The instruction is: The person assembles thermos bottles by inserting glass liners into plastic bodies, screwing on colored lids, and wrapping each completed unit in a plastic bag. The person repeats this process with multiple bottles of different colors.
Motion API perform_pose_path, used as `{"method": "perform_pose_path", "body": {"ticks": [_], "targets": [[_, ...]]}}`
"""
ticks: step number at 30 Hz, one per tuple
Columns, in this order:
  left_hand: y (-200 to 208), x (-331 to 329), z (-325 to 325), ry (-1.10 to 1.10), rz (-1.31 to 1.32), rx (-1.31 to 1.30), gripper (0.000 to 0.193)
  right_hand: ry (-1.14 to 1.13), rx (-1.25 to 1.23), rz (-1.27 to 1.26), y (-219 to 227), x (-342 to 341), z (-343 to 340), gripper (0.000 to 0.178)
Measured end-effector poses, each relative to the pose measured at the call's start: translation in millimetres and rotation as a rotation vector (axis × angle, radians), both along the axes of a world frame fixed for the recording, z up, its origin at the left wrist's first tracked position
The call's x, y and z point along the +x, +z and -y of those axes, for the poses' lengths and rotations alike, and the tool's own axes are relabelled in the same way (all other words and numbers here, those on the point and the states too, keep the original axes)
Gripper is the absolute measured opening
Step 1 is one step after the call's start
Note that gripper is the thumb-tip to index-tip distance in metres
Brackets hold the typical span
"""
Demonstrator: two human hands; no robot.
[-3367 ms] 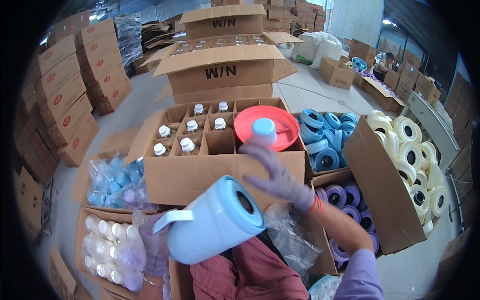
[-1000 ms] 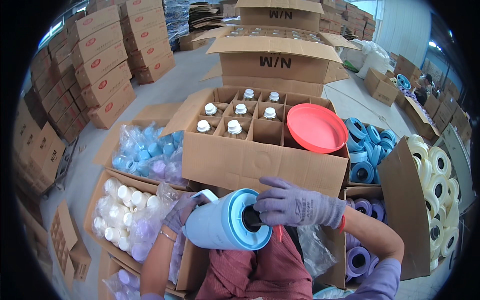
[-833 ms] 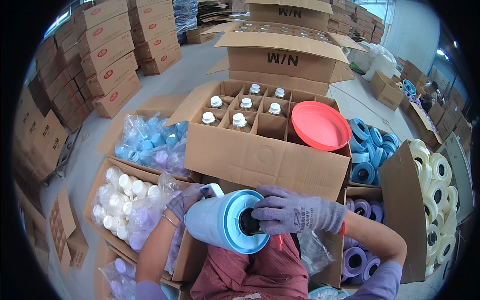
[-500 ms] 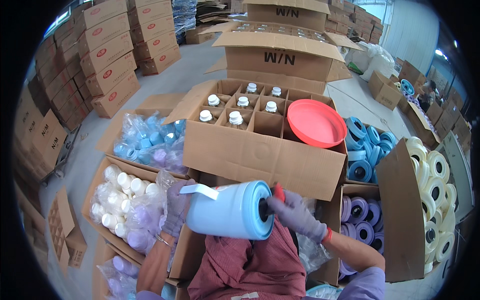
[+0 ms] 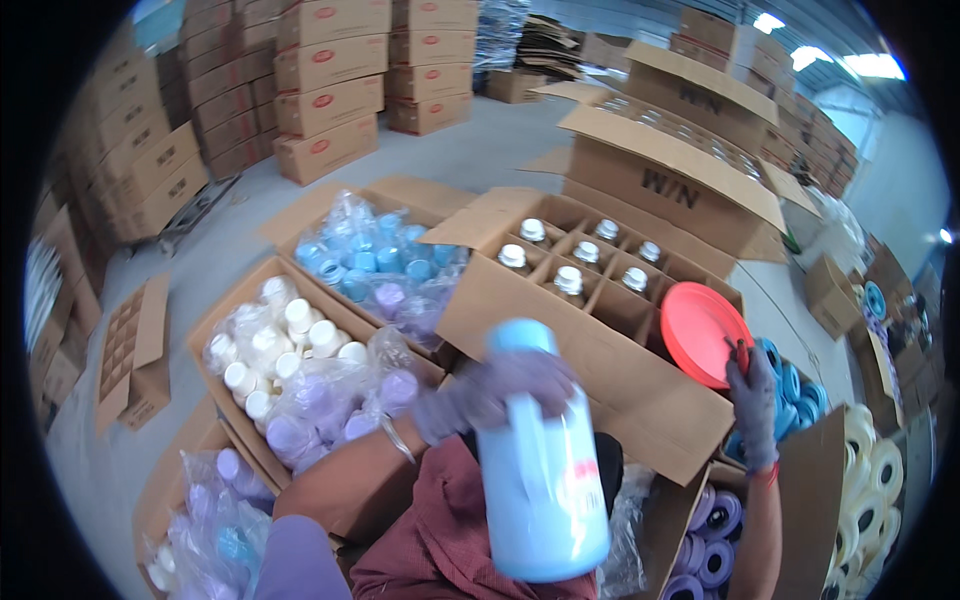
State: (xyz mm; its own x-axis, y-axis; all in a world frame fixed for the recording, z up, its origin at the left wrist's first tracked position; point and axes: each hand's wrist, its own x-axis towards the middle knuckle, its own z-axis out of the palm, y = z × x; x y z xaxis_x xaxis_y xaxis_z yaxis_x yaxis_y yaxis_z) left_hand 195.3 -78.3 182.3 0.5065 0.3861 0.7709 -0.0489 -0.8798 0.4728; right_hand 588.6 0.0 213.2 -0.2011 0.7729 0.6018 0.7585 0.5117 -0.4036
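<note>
A light-blue vacuum flask (image 5: pixel 545 500) stands close to upright over my lap, its handle facing me. My gloved left hand (image 5: pixel 505 395) is closed round its upper part, just under the narrower top; motion blurs the fingers. My gloved right hand (image 5: pixel 755 405) is away to the right, at the rim of a round red dish (image 5: pixel 700 335). Its fingers are closed on a small red-handled tool (image 5: pixel 741 353) whose exact kind I cannot make out. The dish rests on a divided carton (image 5: pixel 590 345) with several white-capped bottles (image 5: pixel 569 283) in its cells.
Left are cartons of bagged white caps (image 5: pixel 298 317), blue caps (image 5: pixel 388 258) and purple caps (image 5: pixel 290 435). To the right lie blue rings (image 5: pixel 790 385), purple rings (image 5: pixel 717 565) and cream rings (image 5: pixel 868 490). An open carton (image 5: pixel 670 190) stands beyond; stacked boxes (image 5: pixel 330 100) line the back.
The flask has turned from lying sideways to nearly upright, with my left hand now round its top. My right hand has left its base and moved right to the red dish. The view has swung left.
</note>
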Motion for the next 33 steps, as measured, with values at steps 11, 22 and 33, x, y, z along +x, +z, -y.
{"method": "perform_pose_path", "body": {"ticks": [11, 22, 33], "targets": [[-108.4, -22.2, 87.2, 0.354, -0.181, 0.097, 0.042, -0.027, 0.059, 0.213, -20.1, -38.0, -54.9, 0.021], [-268.5, -449.6, 79.8, 2.280, -0.115, -0.972, 0.035, 0.490, -0.536, 0.285, -58.8, -170.4, 19.1, 0.025], [-224.4, -356.9, 75.2, 1.436, 0.599, -0.505, 0.034, 0.451, -0.641, 0.070, -42.4, -191.1, 30.4, 0.023]]}}
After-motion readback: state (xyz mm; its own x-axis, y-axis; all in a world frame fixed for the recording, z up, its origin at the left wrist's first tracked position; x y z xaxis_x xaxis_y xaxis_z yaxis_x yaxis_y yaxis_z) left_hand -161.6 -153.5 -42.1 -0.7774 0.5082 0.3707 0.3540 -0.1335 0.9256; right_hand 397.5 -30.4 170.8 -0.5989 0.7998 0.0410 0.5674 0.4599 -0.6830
